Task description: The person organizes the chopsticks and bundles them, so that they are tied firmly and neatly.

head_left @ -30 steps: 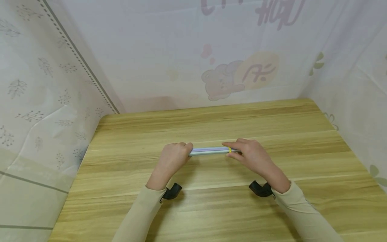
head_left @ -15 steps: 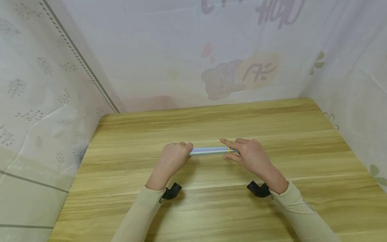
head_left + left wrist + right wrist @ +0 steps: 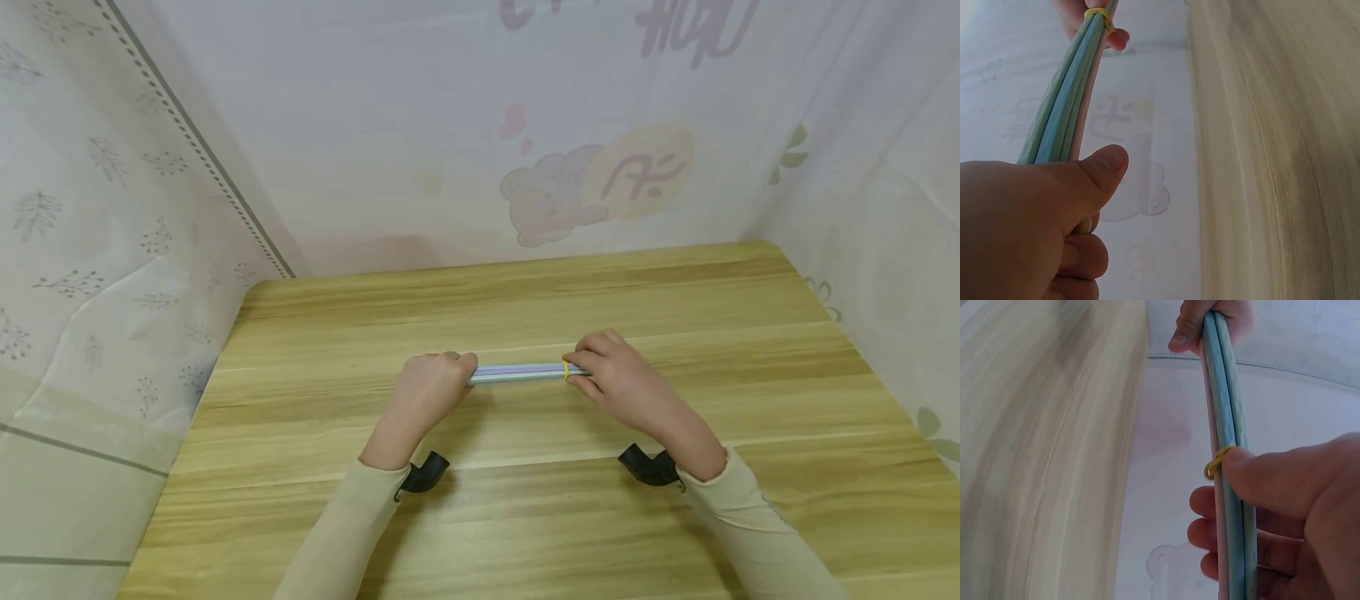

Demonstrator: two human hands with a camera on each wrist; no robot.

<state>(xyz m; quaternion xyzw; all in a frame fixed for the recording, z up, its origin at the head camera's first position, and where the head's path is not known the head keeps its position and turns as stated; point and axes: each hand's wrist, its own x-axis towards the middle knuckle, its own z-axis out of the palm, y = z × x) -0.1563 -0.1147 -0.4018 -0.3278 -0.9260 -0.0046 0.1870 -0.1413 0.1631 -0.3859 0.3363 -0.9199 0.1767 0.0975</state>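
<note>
A bundle of thin, straight sticks [image 3: 517, 373] in pastel blue, green, pink and lilac is held level over the table. My left hand [image 3: 433, 390] grips one end in a fist, thumb laid along the sticks in the left wrist view. Toward the other end a yellow rubber band [image 3: 566, 371] circles the bundle. My right hand [image 3: 628, 385] pinches the sticks there, its thumb [image 3: 1241, 464] pressed right at the band and its other fingers [image 3: 1205, 532] curled behind. Both stick ends are partly hidden by the hands.
The wood-grain table [image 3: 495, 525] spreads beneath both hands. Printed fabric [image 3: 420, 167] hangs behind it and along both sides. A black curved mount [image 3: 425, 473] sits at the left wrist, and a matching mount [image 3: 648, 467] at the right.
My right index finger and thumb were spread around the band half a second ago and have now drawn in on it. The band sits slightly further left. My left hand keeps its grip.
</note>
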